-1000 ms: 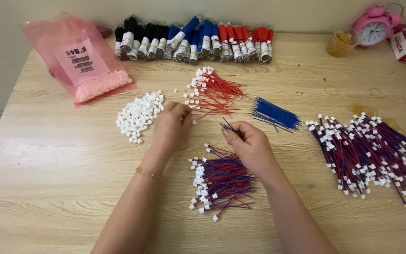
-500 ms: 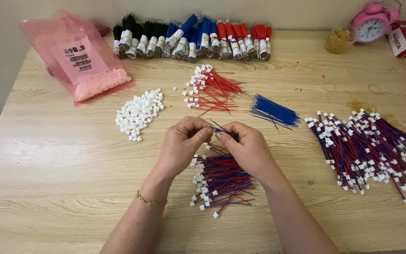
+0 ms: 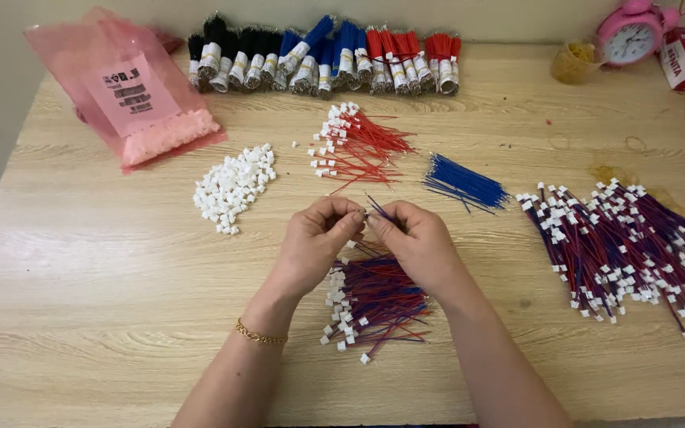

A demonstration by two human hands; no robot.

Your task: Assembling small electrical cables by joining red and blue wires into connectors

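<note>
My left hand (image 3: 315, 242) and my right hand (image 3: 414, 242) meet at the table's middle, fingertips pinched together on a small white connector with a thin blue wire (image 3: 380, 210) sticking up to the right. Just below them lies a small pile of red-and-blue wires with white connectors (image 3: 374, 301). A heap of loose white connectors (image 3: 231, 186) sits to the left. Red wires with white ends (image 3: 358, 147) and a bunch of blue wires (image 3: 461, 182) lie beyond my hands.
A large pile of finished red-and-blue wire pairs (image 3: 624, 246) fills the right side. Bundled black, blue and red wires (image 3: 327, 59) line the far edge. A pink plastic bag (image 3: 128, 95) lies far left; a pink alarm clock (image 3: 632, 36) and small jar (image 3: 572, 63) stand far right.
My left hand came back from the red wires near the connector heap and joined my right hand. Both hands now pinch the connector and wire together.
</note>
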